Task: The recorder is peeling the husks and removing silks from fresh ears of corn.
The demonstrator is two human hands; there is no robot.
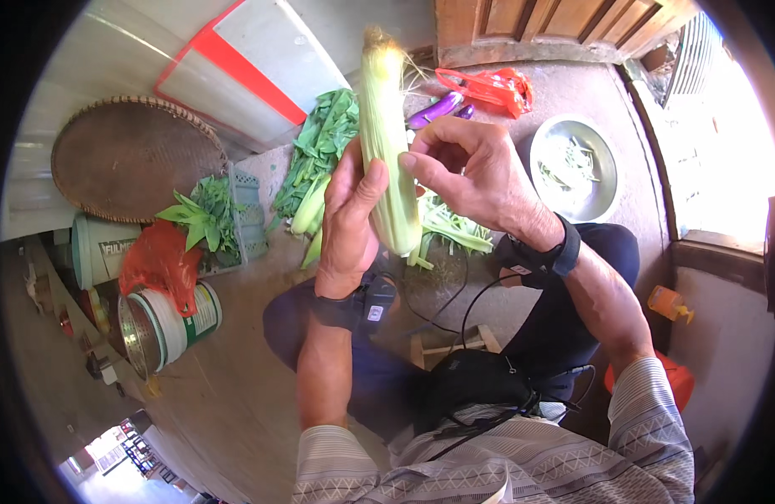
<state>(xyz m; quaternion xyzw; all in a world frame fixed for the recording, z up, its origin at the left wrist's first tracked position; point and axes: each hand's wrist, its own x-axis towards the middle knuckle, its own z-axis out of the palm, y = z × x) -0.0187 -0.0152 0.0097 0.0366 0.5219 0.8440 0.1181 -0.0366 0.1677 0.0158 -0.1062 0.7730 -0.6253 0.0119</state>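
An ear of corn (387, 170) in its pale green husk stands upright before me, brown silk at its top. My left hand (352, 214) is wrapped around its lower half, the thumb lying across the front. At its right side, my right hand (472, 170) has the thumb tip against the husk and the index finger curled; whether a husk leaf is pinched there is unclear. Stripped husks (453, 227) are piled on the floor beneath. Further husked corn ears (311, 205) lie left of my hands, beside a heap of leafy greens (327, 129).
Purple eggplants (434, 110) and a red plastic bag (504, 88) lie ahead. A metal basin (608, 189) holds cut green pieces. Leftward are a round woven tray (135, 160), a plastic crate (248, 217) with greens, and a bucket (208, 305). Black cables (466, 315) run near my legs.
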